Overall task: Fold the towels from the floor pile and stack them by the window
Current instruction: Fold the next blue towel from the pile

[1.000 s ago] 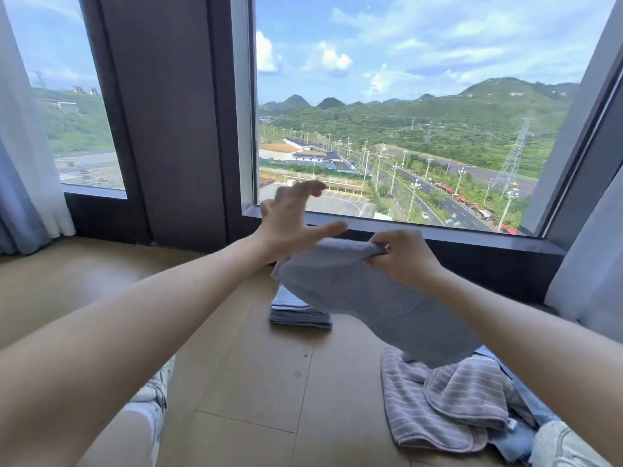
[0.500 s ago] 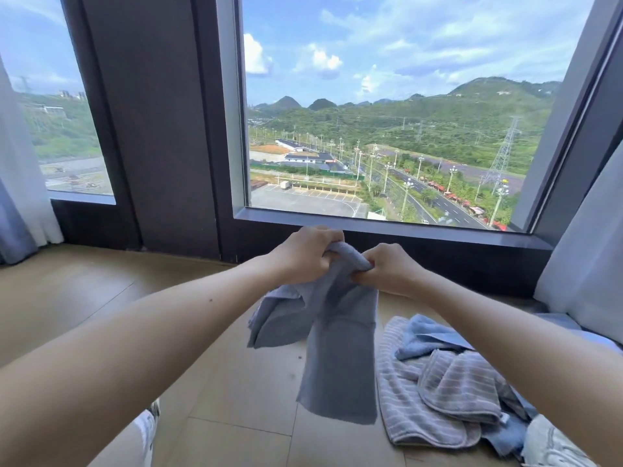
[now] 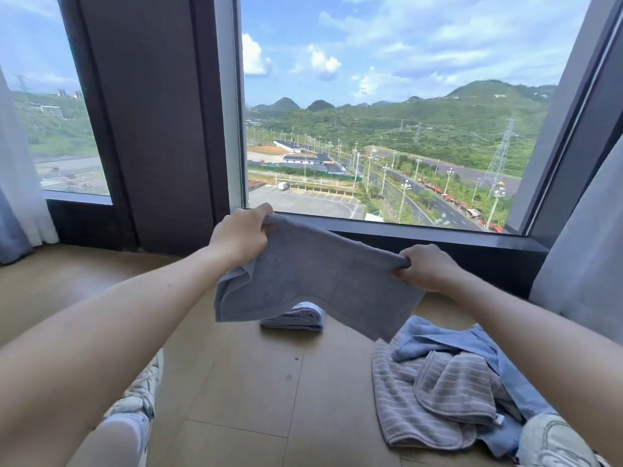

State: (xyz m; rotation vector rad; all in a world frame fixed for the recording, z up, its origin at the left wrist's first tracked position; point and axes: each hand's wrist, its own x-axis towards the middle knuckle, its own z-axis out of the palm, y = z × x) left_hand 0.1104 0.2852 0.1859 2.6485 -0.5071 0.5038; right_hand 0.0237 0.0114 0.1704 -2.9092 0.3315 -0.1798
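**Two hands stretch a grey-blue towel below a large window**

Two bare forearms reach toward a large window [image 3: 387, 129] that looks out on green hills, a road and a car park. Between them, in the air just below the window's dark sill, hangs a plain grey-blue terry towel [image 3: 313, 281], spread wide along its top edge. The left hand [image 3: 241, 239] has its grip closed on the upper left corner, thumb on top and fingers curled under the cloth. The right hand [image 3: 426, 267] has its grip closed on the upper right corner, with the edge bunched inside curled fingers. The right corner sits lower than the left, so the top edge slopes. The cloth looks doubled at its left side, and its lower edge hangs uneven.

On the pale wooden floor [image 3: 236, 399] below the window, partly hidden behind the held towel, lies a small stack of folded blue-grey towels [image 3: 296, 318]. Farther from the window, toward its right end, a loose pile lies on the floor: a grey striped towel [image 3: 438, 392] crumpled over a lighter blue towel [image 3: 455, 342]. A pale curtain [image 3: 583, 257] hangs at the window's right side.
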